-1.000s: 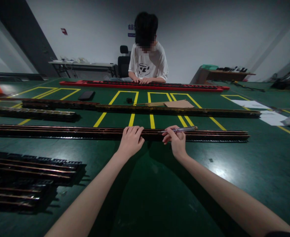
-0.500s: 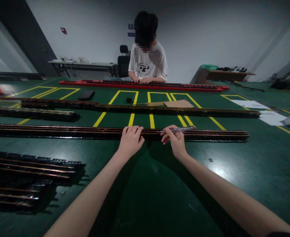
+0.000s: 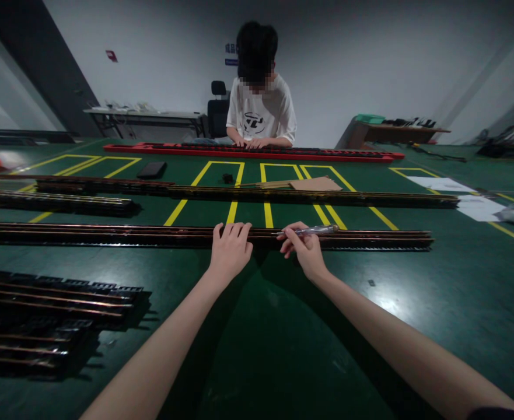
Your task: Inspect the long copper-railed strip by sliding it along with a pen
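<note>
Across the table in front of me lies a long black rail with copper-coloured strips along its length. My left hand is laid over the rail, its fingers bent across the top and the thumb by the near edge. To its right, my right hand pinches a slim screwdriver with a clear handle. The screwdriver lies nearly flat, its thin tip pointing left over the rail; whether the tip touches the rail I cannot tell.
Farther back lie another long rail, a shorter rail, brown cardboard and a dark flat object. More rails lie near left. Opposite, a person works over a red rail. White papers lie at right.
The near rail has slid a little to the left. My right hand has moved slightly left with the screwdriver; my left hand has stayed nearly in place on the rail.
</note>
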### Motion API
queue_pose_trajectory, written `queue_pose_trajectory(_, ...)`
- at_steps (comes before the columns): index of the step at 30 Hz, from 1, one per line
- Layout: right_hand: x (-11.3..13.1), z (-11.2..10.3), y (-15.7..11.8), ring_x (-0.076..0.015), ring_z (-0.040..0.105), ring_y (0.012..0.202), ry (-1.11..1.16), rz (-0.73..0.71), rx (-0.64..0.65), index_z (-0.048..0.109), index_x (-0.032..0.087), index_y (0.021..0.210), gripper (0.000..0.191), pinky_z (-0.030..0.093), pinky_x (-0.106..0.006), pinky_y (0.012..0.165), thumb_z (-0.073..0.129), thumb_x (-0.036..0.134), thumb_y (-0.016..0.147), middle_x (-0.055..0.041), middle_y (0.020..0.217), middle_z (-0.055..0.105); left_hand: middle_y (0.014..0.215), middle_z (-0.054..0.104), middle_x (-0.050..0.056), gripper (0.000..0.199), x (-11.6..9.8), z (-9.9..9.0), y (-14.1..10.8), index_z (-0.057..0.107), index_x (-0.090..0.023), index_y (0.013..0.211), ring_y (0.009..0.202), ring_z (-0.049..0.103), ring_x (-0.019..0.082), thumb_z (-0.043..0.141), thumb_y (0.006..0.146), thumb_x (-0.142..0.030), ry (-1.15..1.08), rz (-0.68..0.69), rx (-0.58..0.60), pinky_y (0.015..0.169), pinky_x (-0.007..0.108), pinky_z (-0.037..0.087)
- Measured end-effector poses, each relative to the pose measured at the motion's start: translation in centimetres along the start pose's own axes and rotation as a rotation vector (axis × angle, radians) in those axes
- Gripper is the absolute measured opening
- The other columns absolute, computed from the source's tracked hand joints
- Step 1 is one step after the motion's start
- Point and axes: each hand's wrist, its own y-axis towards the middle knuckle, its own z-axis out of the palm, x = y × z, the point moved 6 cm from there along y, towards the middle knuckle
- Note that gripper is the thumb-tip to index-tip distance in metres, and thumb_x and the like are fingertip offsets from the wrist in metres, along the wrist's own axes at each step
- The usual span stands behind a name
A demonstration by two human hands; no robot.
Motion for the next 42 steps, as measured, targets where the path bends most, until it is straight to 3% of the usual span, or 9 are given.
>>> queue_pose_trajectory(6,0.2,0.8,-0.1,-0.0081,0.058,0.045,-0.077,-0.007,0.066,0.058,0.019,0.08,0.021,0.045,-0.018,0.037,0.063,0.039,0.078,-0.0004,0.075,0.068,0.117,0.063,0.012,0.039,0.0,0.1,0.0,0.057,-0.014,0.119,0.111,0.054,0.028,0.037,0.087,-0.017,0.015,0.007,0.016,0.103,0.052,0.03)
queue_pose_trajectory(15,0.0,-1.0,-0.3,-0.0083,0.056,0.041,-0.077,0.029,-0.207,0.056,0.018,0.074,0.015,0.045,-0.019,0.036,0.058,0.031,0.08,0.0012,0.062,0.065,0.117,0.063,0.013,0.037,-0.1,0.1,0.0,0.059,-0.013,0.116,0.111,0.054,0.027,0.038,0.086,-0.016,0.002,0.021,-0.006,0.105,0.051,0.029)
queue_pose_trajectory(30,0.1,0.3,-0.1,-0.0096,0.059,0.046,-0.085,0.025,0.009,0.058,0.018,0.079,0.025,0.047,-0.02,0.039,0.063,0.042,0.079,-0.0025,0.073,0.07,0.118,0.063,0.015,0.04,0.2,0.3,0.0,0.058,-0.01,0.117,0.114,0.054,0.028,0.037,0.083,-0.009,0.002,-0.012,0.012,0.105,0.052,0.03)
queue_pose_trajectory(42,0.0,0.3,0.0,-0.0085,0.057,0.042,-0.078,0.02,-0.021,0.056,0.018,0.077,0.023,0.046,-0.019,0.037,0.062,0.04,0.079,-0.0006,0.068,0.068,0.121,0.062,0.011,0.04,0.4,0.2,0.1,0.056,-0.014,0.119,0.115,0.053,0.024,0.038,0.084,-0.013,-0.092,0.011,0.056,0.104,0.045,0.031)
